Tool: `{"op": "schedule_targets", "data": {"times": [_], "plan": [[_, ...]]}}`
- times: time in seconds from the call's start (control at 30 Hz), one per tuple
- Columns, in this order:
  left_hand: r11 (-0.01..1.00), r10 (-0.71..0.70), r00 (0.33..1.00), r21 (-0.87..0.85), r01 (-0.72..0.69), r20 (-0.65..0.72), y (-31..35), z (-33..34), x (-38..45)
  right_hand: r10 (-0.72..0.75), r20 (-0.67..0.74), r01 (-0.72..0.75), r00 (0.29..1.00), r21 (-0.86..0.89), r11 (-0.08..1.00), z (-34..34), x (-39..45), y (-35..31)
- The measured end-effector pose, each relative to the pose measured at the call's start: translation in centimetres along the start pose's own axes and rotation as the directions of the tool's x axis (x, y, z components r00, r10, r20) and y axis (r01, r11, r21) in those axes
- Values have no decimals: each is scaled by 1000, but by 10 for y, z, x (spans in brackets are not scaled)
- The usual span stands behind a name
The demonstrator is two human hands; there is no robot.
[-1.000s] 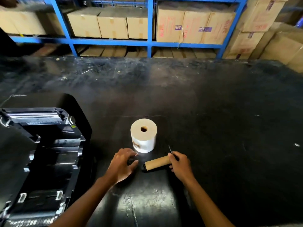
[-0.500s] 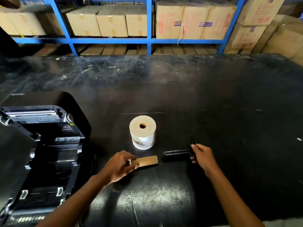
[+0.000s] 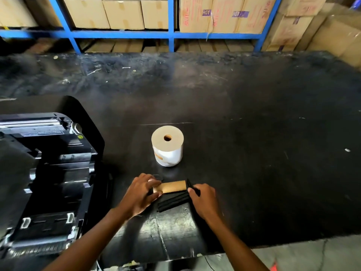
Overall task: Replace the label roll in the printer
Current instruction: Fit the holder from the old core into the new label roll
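Head view is showing a person leaning over a scuffed black bench (image 3: pixel 254 133), with blue shelving (image 3: pixel 171 34) full of cardboard boxes (image 3: pixel 123 13) standing behind its far edge. An open black printer (image 3: pixel 48 173) is sitting at the left, its lid tilted back and its near-left corner cut off by the frame. A full label roll (image 3: pixel 167 146) is standing on end mid-bench, clear of everything. Just in front of it, the left hand (image 3: pixel 139 194) is curling loosely over one end of an empty cardboard core (image 3: pixel 172 186), while the right hand (image 3: pixel 204 198) is closing its fingers on the end of a black spindle (image 3: pixel 173 201) lying against the core. How tightly either hand is gripping is hard to make out. Bare bench is stretching wide to the right; its near edge is running just under the forearms.
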State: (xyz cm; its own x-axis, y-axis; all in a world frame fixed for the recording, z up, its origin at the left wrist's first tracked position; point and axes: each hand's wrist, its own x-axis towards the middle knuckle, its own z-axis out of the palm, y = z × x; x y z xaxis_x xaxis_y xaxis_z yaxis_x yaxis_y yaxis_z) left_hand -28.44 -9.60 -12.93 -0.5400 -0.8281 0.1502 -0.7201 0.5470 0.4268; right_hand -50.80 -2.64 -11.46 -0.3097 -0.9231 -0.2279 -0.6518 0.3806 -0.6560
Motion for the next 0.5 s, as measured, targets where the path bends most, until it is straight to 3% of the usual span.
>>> {"op": "schedule_targets", "data": {"times": [0.13,0.23,0.27,0.33,0.4,0.5], "plan": [[998,-38,999,-57,38,-5,4,-3,-2,17,12,-15,1000,-112,994,-19,2,-11],[924,-273,958,-302,236,-87,13,-19,13,-7,-47,5,999,-33,999,-45,20,-34],[836,-397,915,-440,328,-72,17,-27,22,-36,-64,38,997,30,999,-53,28,-46],[565,-585,806,-668,484,89,22,-45,41,-146,-90,157,985,132,979,-62,42,-74],[313,-654,706,-752,580,272,26,-55,60,-249,-52,253,967,104,962,-63,54,-102],[165,-638,672,-786,596,375,37,-62,75,-280,98,291,955,-141,946,-47,68,-131]]}}
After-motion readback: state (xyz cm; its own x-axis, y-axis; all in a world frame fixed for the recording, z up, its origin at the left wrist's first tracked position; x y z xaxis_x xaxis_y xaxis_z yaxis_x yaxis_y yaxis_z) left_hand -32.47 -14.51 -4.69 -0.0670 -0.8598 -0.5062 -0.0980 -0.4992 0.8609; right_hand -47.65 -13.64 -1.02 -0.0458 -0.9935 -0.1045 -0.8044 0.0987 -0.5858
